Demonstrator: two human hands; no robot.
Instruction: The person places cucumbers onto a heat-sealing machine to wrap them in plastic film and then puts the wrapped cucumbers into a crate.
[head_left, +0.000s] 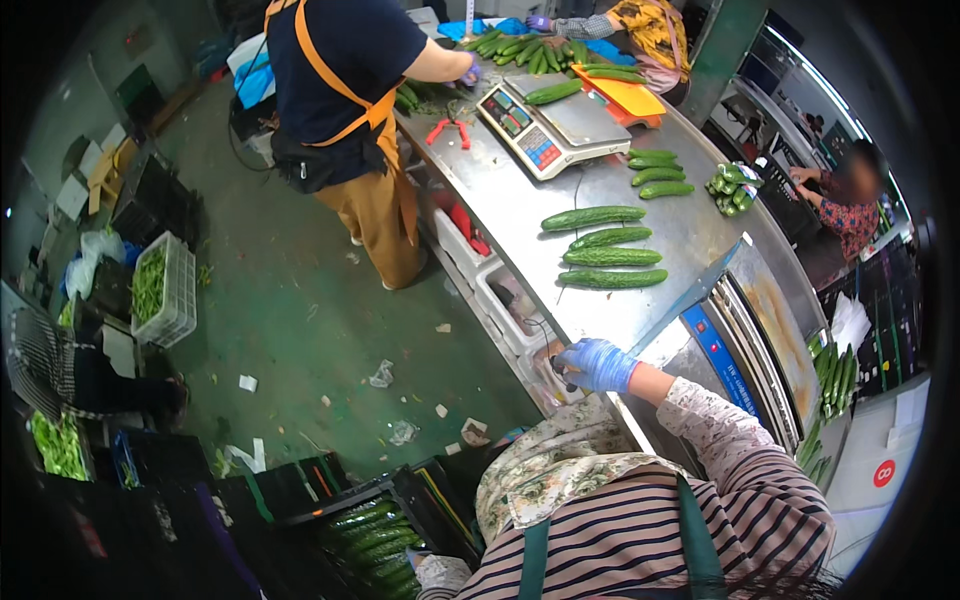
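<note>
My right hand (598, 365), in a blue glove, is at the near corner of the metal table (517, 225). Its fingers curl around a small dark object (559, 365), mostly hidden. At the lower left, my left hand (416, 556) shows only a sliver of blue glove beside film-wrapped cucumbers (375, 536) in a black crate (341, 504); its grip is hidden. Beyond my right hand, several loose cucumbers (613, 257) lie in a row on the table. A film-wrapping machine (716, 349) with a blue control panel stands right of that hand.
Across the table are a scale (551, 139) with one cucumber, an orange scale (619, 97), red-handled pliers or cutters (450, 133) and bundled cucumbers (731, 187). A co-worker (341, 97) stands at the left edge. White bins (510, 300) sit underneath; litter (403, 433) dots the green floor.
</note>
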